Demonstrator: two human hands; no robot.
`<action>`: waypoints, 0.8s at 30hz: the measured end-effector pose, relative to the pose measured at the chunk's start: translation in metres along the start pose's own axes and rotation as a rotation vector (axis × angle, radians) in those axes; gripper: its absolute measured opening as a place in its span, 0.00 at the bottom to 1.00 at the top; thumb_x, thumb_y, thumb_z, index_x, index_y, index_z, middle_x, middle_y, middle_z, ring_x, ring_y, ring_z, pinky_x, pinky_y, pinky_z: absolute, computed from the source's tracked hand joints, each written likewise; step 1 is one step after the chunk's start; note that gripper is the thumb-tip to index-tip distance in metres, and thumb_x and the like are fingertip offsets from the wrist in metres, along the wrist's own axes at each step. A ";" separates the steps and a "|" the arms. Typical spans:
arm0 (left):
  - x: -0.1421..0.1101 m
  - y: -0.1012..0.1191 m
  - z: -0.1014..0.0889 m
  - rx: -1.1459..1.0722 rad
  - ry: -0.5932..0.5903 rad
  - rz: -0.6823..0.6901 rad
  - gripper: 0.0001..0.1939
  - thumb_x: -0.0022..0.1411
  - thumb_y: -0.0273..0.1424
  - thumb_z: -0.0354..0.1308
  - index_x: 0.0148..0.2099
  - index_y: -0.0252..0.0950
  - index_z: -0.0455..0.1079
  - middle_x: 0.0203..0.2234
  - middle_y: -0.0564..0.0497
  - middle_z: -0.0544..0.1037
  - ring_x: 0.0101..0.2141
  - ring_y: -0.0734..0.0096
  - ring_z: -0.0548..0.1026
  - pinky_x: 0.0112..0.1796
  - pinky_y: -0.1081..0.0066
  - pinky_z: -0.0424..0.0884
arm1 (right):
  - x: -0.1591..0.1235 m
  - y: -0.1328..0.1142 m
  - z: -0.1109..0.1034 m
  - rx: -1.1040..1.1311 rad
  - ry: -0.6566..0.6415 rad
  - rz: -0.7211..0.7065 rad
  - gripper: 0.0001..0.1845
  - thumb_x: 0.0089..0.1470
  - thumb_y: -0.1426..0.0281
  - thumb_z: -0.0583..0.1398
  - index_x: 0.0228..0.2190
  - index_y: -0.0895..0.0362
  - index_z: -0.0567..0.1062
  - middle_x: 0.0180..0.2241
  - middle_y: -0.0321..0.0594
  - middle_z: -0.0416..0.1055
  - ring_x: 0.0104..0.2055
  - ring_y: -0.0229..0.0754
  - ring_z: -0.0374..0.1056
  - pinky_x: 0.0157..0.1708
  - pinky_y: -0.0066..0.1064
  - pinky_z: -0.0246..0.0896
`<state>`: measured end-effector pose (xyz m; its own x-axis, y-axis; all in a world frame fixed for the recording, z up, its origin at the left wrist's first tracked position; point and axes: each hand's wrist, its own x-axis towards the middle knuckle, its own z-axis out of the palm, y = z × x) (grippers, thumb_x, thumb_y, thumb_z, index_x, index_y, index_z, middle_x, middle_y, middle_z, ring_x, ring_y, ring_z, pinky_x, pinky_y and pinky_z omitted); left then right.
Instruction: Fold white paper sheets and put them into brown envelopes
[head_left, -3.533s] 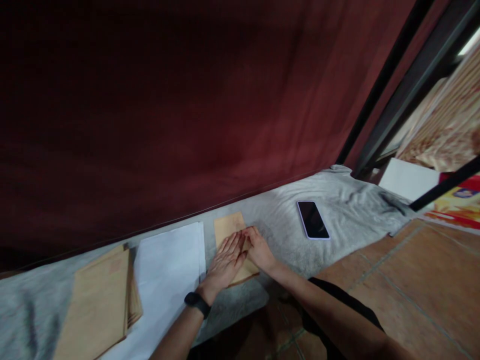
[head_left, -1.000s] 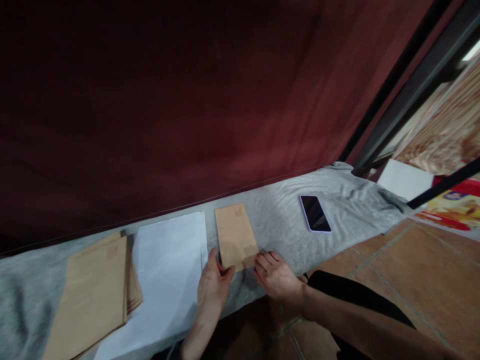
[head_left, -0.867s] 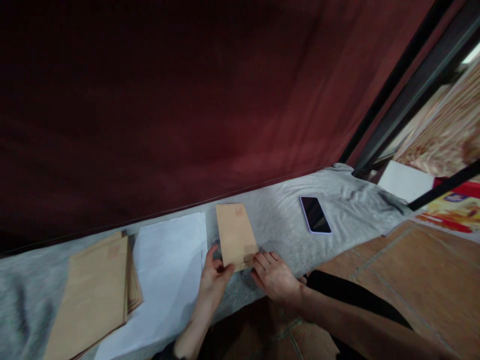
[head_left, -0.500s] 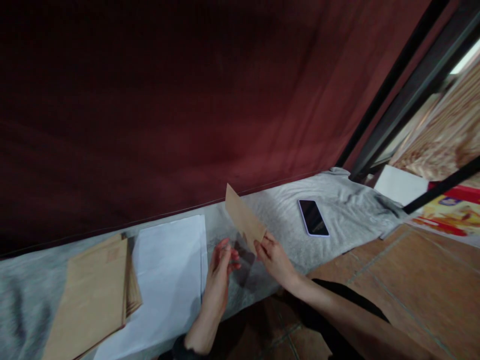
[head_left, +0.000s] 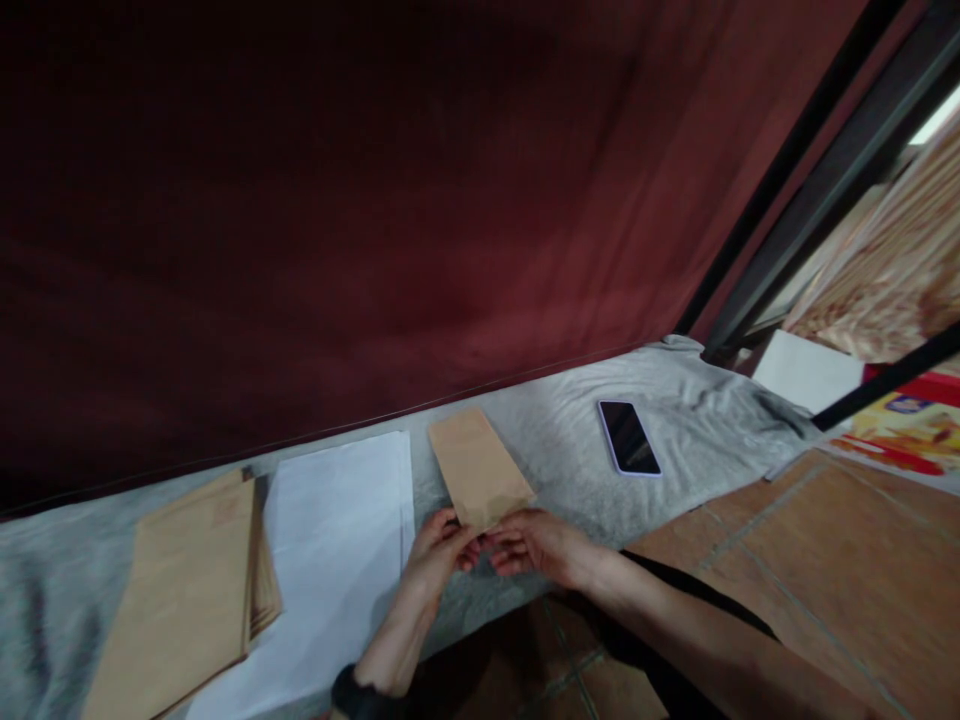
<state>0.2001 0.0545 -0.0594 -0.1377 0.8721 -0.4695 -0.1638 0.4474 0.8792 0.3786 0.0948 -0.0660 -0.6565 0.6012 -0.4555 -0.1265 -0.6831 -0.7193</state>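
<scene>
A brown paper envelope (head_left: 480,465) is held by its near end just above the grey cloth, its face turned up. My left hand (head_left: 441,555) pinches the near left corner between thumb and fingers. On the other side, my right hand (head_left: 544,548) has its thumb along the near right edge, with the fingers curled beneath. Left of my hands lie white paper sheets (head_left: 341,530). A stack of larger brown envelopes (head_left: 184,590) partly covers them.
Grey cloth (head_left: 559,430) covers the low ledge along a dark red fabric wall (head_left: 375,250). A phone (head_left: 628,438) lies to the right. Beyond it stand dark metal bars (head_left: 810,170) and a colourful box (head_left: 911,425). Tiled floor (head_left: 832,560) runs along the near right.
The envelope has swung from a slant to lying nearly flat, face up. My left hand has closed on its near corner, and my right hand has moved to its near edge.
</scene>
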 end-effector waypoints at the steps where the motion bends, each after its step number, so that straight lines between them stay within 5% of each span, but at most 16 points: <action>1: 0.001 0.000 -0.005 0.030 -0.008 -0.017 0.27 0.40 0.44 0.71 0.39 0.36 0.68 0.18 0.56 0.75 0.19 0.73 0.72 0.21 0.75 0.63 | -0.004 -0.004 -0.001 -0.105 -0.035 0.028 0.12 0.54 0.64 0.62 0.33 0.61 0.80 0.35 0.46 0.80 0.30 0.40 0.75 0.34 0.32 0.72; 3: 0.002 -0.001 -0.015 0.084 -0.012 -0.026 0.27 0.40 0.44 0.71 0.39 0.37 0.66 0.17 0.57 0.74 0.17 0.74 0.70 0.20 0.76 0.62 | -0.009 -0.011 -0.002 -0.342 -0.034 -0.045 0.17 0.58 0.60 0.57 0.35 0.60 0.80 0.35 0.45 0.80 0.30 0.41 0.75 0.32 0.33 0.72; 6: 0.000 -0.002 -0.023 0.129 -0.012 -0.007 0.25 0.42 0.43 0.69 0.38 0.39 0.63 0.16 0.59 0.74 0.16 0.75 0.69 0.19 0.76 0.61 | -0.013 -0.016 -0.003 -0.763 0.090 -0.419 0.23 0.65 0.57 0.52 0.45 0.57 0.79 0.46 0.46 0.79 0.45 0.46 0.75 0.47 0.40 0.70; 9: -0.001 -0.005 -0.027 0.143 0.012 0.016 0.24 0.43 0.43 0.67 0.37 0.40 0.60 0.15 0.61 0.72 0.14 0.75 0.68 0.18 0.77 0.60 | -0.011 -0.007 -0.005 -1.272 0.071 -0.686 0.26 0.69 0.59 0.49 0.62 0.54 0.66 0.65 0.45 0.61 0.66 0.46 0.57 0.66 0.45 0.51; 13: -0.001 -0.010 -0.029 0.153 0.050 0.024 0.24 0.44 0.43 0.67 0.37 0.41 0.58 0.16 0.63 0.69 0.14 0.74 0.69 0.17 0.76 0.60 | -0.006 0.020 -0.013 -1.744 0.002 -0.794 0.34 0.68 0.56 0.52 0.68 0.57 0.53 0.70 0.47 0.47 0.72 0.46 0.42 0.70 0.47 0.40; 24: -0.005 -0.013 -0.022 0.234 0.092 0.055 0.22 0.48 0.43 0.62 0.38 0.43 0.54 0.15 0.63 0.69 0.13 0.74 0.67 0.16 0.77 0.59 | -0.011 0.027 -0.029 -1.857 -0.002 -0.805 0.39 0.66 0.54 0.55 0.69 0.59 0.49 0.69 0.49 0.48 0.72 0.45 0.43 0.70 0.44 0.41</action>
<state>0.1818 0.0402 -0.0703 -0.2303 0.8794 -0.4166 0.0759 0.4431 0.8933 0.4043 0.0814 -0.0960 -0.8530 0.4897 0.1803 0.4325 0.8568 -0.2808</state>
